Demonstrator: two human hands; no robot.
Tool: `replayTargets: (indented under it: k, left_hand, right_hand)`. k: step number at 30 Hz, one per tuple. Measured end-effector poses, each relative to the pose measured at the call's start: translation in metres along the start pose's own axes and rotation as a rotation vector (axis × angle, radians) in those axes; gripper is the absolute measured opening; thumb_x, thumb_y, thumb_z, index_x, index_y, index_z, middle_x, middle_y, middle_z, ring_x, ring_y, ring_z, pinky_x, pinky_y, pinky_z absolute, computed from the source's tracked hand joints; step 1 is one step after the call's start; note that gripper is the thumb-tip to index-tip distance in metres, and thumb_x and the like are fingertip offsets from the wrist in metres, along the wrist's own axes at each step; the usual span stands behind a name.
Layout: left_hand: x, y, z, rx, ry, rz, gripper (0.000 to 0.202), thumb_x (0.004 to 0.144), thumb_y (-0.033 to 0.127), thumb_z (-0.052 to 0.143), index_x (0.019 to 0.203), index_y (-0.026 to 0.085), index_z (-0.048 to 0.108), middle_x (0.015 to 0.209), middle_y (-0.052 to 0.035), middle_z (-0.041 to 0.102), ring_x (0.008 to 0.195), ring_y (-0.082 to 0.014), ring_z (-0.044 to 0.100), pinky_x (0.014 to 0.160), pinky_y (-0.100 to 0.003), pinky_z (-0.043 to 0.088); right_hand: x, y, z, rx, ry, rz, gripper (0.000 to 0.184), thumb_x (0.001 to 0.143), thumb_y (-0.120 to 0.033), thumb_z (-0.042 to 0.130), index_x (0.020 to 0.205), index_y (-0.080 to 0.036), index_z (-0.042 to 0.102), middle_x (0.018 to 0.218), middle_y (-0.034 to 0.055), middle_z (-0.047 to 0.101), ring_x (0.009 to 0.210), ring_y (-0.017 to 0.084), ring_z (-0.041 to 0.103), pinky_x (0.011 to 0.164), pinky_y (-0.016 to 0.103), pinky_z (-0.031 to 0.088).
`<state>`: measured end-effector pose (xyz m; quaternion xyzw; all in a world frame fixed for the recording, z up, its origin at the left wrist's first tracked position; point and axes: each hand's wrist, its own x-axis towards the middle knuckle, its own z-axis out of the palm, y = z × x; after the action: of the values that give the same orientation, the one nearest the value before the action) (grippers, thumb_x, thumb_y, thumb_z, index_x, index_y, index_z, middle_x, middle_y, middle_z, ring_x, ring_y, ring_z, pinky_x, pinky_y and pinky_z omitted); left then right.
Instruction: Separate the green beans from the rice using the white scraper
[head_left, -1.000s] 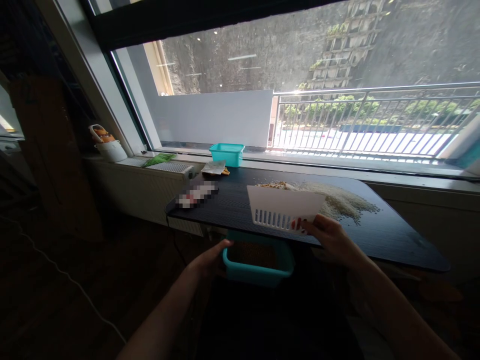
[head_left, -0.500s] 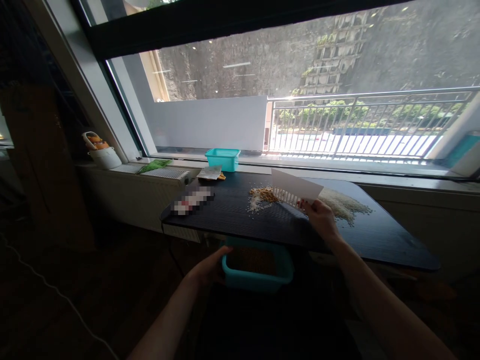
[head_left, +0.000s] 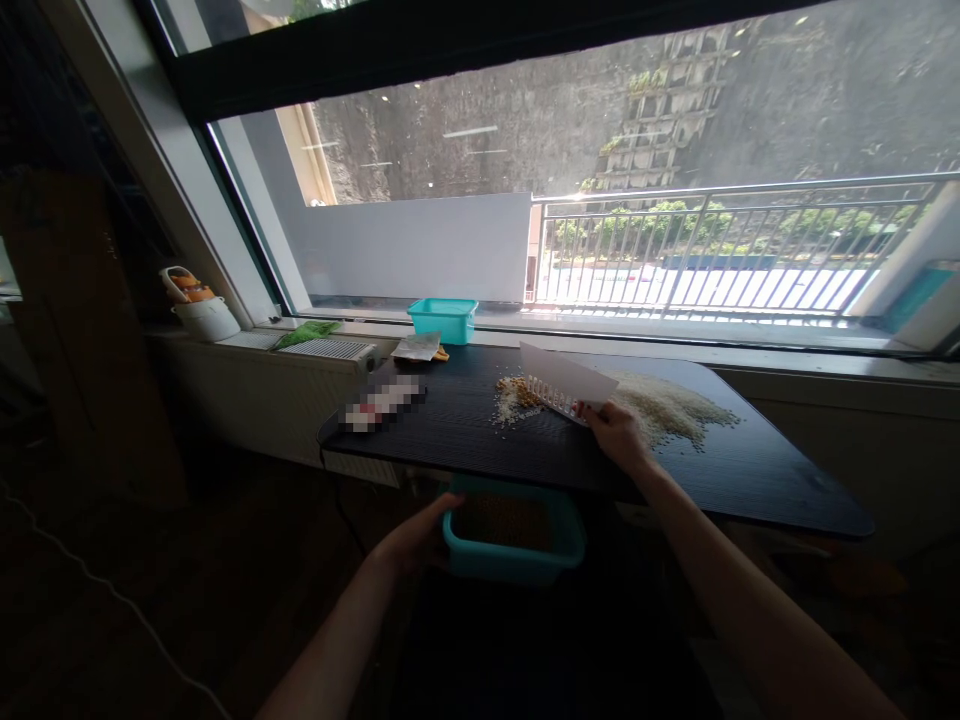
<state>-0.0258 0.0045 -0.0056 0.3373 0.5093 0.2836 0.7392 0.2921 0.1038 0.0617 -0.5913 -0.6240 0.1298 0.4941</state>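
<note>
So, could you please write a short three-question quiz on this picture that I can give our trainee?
1. What is the right hand holding?
2. True or false: the left hand is at the left end of the near teal bin.
3. Which lies farther right on the table in the picture?
a) the smaller mixed pile of yellow and white grains
b) the large pale heap

Key:
1. A white slotted sheet.
2. True.
3. b
</note>
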Motion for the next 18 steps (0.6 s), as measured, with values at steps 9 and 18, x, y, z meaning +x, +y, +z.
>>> replayTargets:
  k: [9, 18]
  left_hand:
    - [0.005, 0.002, -0.004, -0.042, -0.076, -0.031, 0.057, 0.067, 0.057, 0.061, 0.112, 0.021, 0.059, 0.109, -0.0097, 0.064, 0.102, -0.0293, 0.058, 0.079, -0.045, 0.051]
    - [0.010, 0.007, 0.000, -0.026, -0.104, -0.026, 0.057, 0.069, 0.054, 0.062, 0.115, 0.021, 0.057, 0.114, -0.0103, 0.062, 0.103, -0.0303, 0.057, 0.081, -0.048, 0.050]
  right_hand:
    - [0.005, -0.012, 0.010, 0.044, -0.118, -0.058, 0.030, 0.073, -0.040, 0.053, 0.075, -0.015, 0.070, 0.066, 0.0027, 0.069, 0.066, 0.021, 0.062, 0.062, 0.029, 0.047]
    - [-0.008, -0.014, -0.003, 0.061, -0.156, -0.059, 0.031, 0.072, -0.042, 0.056, 0.073, -0.015, 0.070, 0.066, 0.0024, 0.069, 0.066, 0.021, 0.062, 0.062, 0.030, 0.048]
